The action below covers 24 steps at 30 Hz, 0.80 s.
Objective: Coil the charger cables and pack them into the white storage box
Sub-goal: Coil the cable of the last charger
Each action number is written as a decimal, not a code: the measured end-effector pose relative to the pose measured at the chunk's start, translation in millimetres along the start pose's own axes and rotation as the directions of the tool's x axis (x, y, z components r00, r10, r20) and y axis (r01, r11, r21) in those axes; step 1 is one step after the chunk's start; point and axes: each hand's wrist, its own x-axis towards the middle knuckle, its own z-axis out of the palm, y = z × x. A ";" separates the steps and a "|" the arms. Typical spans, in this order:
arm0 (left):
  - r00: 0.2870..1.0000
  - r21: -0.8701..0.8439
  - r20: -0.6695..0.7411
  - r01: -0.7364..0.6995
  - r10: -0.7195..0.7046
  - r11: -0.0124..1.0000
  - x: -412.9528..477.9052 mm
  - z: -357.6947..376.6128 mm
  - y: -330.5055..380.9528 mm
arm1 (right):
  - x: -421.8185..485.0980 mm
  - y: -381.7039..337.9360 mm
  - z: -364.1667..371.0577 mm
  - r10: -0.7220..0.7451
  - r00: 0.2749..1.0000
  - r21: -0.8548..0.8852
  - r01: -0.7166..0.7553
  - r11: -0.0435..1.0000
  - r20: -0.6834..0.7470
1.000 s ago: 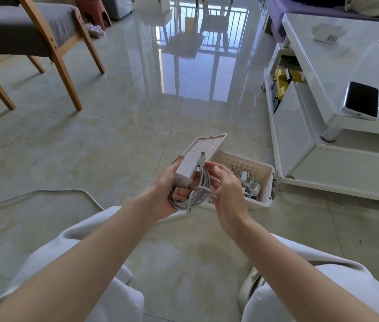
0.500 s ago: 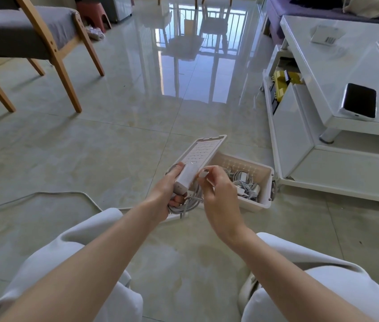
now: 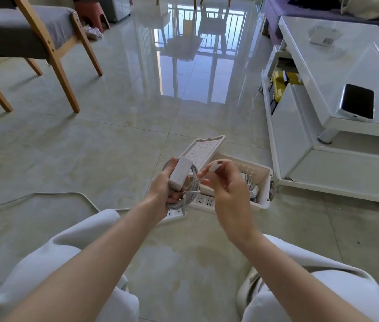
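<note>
**Last Loose End Held, Coil Not Yet Boxed**

Seen from the head camera, the risk is plain. The coiled cable point(image 3: 191, 194) is bunched, not tied, so if the grip slackens the loops could spring open and spill onto the power strip point(image 3: 204, 201) below. A short stretch of cable runs free to the plug end point(image 3: 214, 167). Pulled too hard, it could drag a loop out of the bundle. Left untucked, it could catch on the box rim going in. The lid point(image 3: 204, 148) leans propped at the box's far left end, and a careless knock might tip it over.

The left hand point(image 3: 163, 189) is raised in front of the knees, palm turned inward, with its fingers wrapped round the coil and its thumb pressing the white charger brick point(image 3: 180, 171) against the loops. The right hand point(image 3: 228, 188) sits just beside it, wrist bent. Its thumb and forefinger pinch the plug end, and its other fingers are loosely curled.

The bundle hovers just in front of the white storage box point(image 3: 264, 201), which sits open on the tiled floor by the coffee table point(image 3: 346, 66). Other cables point(image 3: 251, 187) already lie inside.
</note>
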 end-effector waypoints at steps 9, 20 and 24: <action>0.960 0.093 -0.022 -0.276 0.279 0.957 -24.2 27.8 -4.3 | 24.9 26.5 -25.5 0.755 0.655 0.622 -0.573 0.534 -0.045; 0.926 0.245 0.049 -0.376 0.375 0.894 -26.7 35.7 5.8 | 29.6 19.6 -21.0 0.339 0.941 -0.113 -0.338 0.934 -0.015; 0.921 0.190 -0.023 -0.379 0.390 0.906 -25.1 37.1 11.7 | 40.4 16.9 -20.7 0.335 0.932 -0.199 -0.306 0.931 0.135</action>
